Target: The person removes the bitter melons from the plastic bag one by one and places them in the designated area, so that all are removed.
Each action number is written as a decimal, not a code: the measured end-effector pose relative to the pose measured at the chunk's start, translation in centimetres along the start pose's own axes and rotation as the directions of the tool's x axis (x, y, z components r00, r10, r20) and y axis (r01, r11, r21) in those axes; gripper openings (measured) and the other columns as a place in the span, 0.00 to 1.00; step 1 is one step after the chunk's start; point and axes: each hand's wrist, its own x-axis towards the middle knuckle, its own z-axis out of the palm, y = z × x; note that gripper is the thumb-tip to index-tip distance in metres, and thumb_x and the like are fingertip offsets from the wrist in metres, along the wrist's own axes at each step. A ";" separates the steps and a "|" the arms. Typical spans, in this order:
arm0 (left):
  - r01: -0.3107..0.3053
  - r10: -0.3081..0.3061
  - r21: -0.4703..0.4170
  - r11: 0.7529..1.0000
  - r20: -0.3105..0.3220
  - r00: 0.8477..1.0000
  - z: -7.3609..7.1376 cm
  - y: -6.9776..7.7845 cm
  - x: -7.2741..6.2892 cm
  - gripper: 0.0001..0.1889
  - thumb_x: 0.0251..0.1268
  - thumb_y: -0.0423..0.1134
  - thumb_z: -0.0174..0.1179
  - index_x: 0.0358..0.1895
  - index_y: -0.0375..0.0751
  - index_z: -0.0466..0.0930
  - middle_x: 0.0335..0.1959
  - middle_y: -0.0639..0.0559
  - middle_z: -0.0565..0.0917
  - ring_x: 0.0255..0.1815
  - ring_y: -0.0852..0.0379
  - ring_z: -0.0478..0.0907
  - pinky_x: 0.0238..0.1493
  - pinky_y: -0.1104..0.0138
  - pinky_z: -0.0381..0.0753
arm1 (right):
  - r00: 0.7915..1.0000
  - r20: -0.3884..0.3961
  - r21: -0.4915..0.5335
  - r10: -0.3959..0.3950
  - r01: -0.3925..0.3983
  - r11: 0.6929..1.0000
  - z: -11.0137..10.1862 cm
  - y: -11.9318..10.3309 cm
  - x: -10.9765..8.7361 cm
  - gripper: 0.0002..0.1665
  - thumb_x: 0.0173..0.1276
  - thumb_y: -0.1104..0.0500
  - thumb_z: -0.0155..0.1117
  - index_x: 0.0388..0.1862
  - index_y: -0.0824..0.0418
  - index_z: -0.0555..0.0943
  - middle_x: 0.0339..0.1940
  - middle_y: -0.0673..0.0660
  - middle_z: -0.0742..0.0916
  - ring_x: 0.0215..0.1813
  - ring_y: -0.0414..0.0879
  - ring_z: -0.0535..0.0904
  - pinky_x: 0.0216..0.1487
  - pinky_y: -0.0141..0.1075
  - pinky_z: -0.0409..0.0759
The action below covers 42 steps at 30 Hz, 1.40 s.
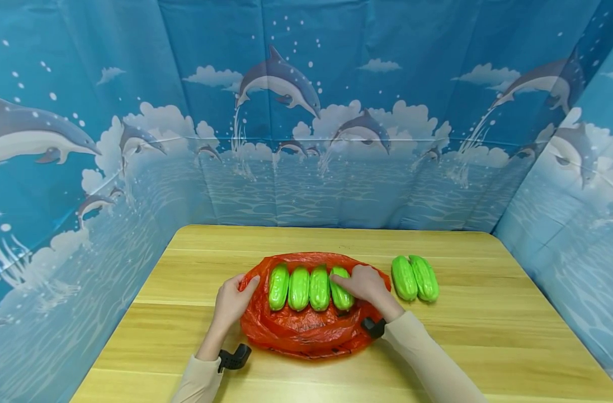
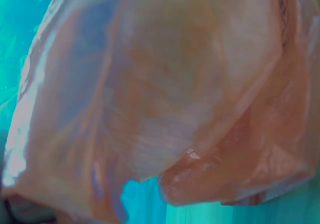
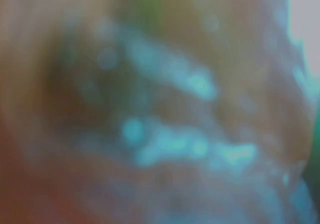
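A red plastic bag (image 1: 306, 330) lies spread open on the table. Several shiny green cucumber-like vegetables stand side by side in a row inside it, the leftmost vegetable (image 1: 278, 287) near the bag's left side. My left hand (image 1: 235, 299) pinches the bag's left rim, thumb on the inner side. With the thumb across its top, my right hand (image 1: 369, 284) grips the rightmost green vegetable (image 1: 343, 294) of the row; its fingers are partly hidden. Translucent bag film (image 2: 170, 84) fills most of the left wrist view. The right wrist view is badly blurred.
Two more green vegetables (image 1: 415, 278) lie together on the wooden table (image 1: 487, 336), right of the bag. A black wrist device (image 1: 233, 358) sits on the left wrist. Blue dolphin-printed curtains (image 1: 336, 184) stand behind and at both sides of the table.
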 end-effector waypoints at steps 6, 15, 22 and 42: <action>0.004 -0.004 -0.005 1.000 0.000 1.000 0.0 0.0 0.0 0.16 0.66 0.46 0.59 0.26 0.36 0.78 0.16 0.53 0.74 0.17 0.60 0.70 0.17 0.69 0.70 | 1.000 -0.015 0.018 -0.007 0.007 1.000 -0.3 -0.1 -0.4 0.34 0.62 0.31 0.55 0.13 0.56 0.68 0.13 0.52 0.68 0.17 0.46 0.66 0.19 0.37 0.63; 0.008 -0.008 -0.009 1.000 0.003 1.000 0.0 0.0 -0.2 0.16 0.66 0.45 0.59 0.25 0.37 0.77 0.16 0.53 0.73 0.17 0.58 0.70 0.17 0.68 0.69 | 0.999 -0.033 0.042 -0.036 0.037 0.998 -0.5 -0.5 -0.9 0.35 0.62 0.32 0.56 0.09 0.55 0.64 0.10 0.49 0.63 0.15 0.43 0.59 0.20 0.36 0.59; 0.008 -0.008 -0.025 1.000 0.004 1.000 0.1 0.1 -0.2 0.15 0.66 0.44 0.59 0.24 0.37 0.77 0.15 0.52 0.73 0.17 0.57 0.69 0.17 0.68 0.69 | 0.998 -0.034 0.085 -0.053 0.056 0.995 -0.7 -0.6 -1.2 0.36 0.61 0.31 0.56 0.08 0.54 0.63 0.09 0.48 0.61 0.13 0.42 0.56 0.19 0.35 0.58; 0.000 0.000 -0.029 1.000 0.011 1.000 0.1 0.2 -0.3 0.15 0.66 0.44 0.59 0.25 0.38 0.77 0.16 0.51 0.74 0.17 0.57 0.70 0.17 0.68 0.70 | 0.998 -0.013 0.163 -0.066 0.067 0.984 -1.4 -1.6 -2.7 0.37 0.60 0.30 0.58 0.07 0.55 0.61 0.08 0.47 0.59 0.13 0.41 0.53 0.19 0.34 0.57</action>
